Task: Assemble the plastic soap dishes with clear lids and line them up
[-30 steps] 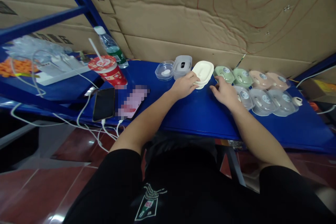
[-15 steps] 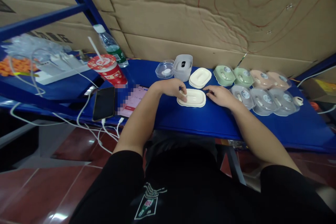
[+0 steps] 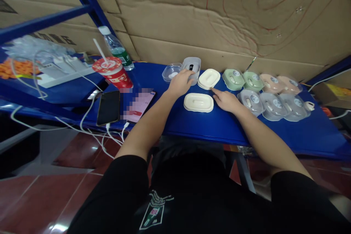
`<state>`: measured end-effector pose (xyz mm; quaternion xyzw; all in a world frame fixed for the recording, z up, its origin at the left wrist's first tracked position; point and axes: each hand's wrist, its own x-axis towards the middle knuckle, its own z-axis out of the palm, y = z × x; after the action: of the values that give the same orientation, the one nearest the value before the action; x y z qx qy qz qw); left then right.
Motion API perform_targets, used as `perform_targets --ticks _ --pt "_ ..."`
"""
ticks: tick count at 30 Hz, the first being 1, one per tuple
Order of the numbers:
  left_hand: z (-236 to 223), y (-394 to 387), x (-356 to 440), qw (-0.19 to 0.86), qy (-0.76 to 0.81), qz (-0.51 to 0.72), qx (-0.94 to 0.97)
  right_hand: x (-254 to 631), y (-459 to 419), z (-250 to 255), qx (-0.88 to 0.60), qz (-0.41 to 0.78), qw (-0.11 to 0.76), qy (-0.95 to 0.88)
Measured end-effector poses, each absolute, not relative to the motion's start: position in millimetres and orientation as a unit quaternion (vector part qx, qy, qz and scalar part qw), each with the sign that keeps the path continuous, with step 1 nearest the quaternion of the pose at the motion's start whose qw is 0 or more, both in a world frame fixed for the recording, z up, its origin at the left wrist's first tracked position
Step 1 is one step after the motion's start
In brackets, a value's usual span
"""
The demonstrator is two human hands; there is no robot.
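Observation:
My left hand (image 3: 181,82) reaches over the front left of a grey plastic box (image 3: 195,63), its fingers stretched toward the black spot inside. Whether the fingertips touch the box, I cannot tell. My right hand (image 3: 226,100) holds nothing; its index finger points at the near edge of a cream oval piece (image 3: 210,76), apparently touching it, with the other fingers partly curled. That piece seems to lie stacked on another. Between my forearms a single cream oval dish (image 3: 199,101) lies flat. Left of the grey box sits a clear plastic lid (image 3: 168,71) with a white round spot.
Green boxes (image 3: 233,79), peach boxes (image 3: 271,82) and clear-grey boxes (image 3: 274,106) line the right side. A red paper cup (image 3: 115,75), a water bottle (image 3: 118,51), a dark phone (image 3: 108,108) and a lit phone (image 3: 141,106) with cables occupy the left. Cardboard (image 3: 170,14) stands behind.
My left hand has let go of the cream dish and moved up to the grey box. My right hand has shifted slightly left, its index finger now at the rear cream piece.

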<state>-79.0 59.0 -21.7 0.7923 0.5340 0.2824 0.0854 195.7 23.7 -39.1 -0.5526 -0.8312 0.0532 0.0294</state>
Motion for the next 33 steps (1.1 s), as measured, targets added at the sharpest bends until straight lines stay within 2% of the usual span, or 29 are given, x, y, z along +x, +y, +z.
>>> perform_targets --ticks 4,15,20,24,27,33 --pt "-20.2 62.2 -79.6 0.078 0.549 0.309 0.773 200.1 23.8 -39.0 -0.554 0.054 0.037 -0.83" --pt "-11.1 51.9 -76.6 0.06 0.533 0.42 0.732 198.6 18.1 -29.8 -0.56 0.112 0.2 -0.796" --pt "1.5 36.0 -77.3 0.068 0.515 0.408 0.751 200.4 15.1 -27.4 -0.566 0.121 0.291 -0.762" --pt "15.9 22.3 -77.2 0.077 0.5 0.367 0.781 201.7 14.7 -27.9 -0.559 0.113 0.329 -0.752" --pt "24.7 17.5 -79.4 0.079 0.514 0.289 0.804 203.7 17.1 -28.1 -0.559 0.133 0.296 -0.763" --pt "24.3 21.5 -87.7 0.115 0.52 0.057 0.844 198.5 18.8 -29.4 -0.529 0.177 0.138 -0.819"
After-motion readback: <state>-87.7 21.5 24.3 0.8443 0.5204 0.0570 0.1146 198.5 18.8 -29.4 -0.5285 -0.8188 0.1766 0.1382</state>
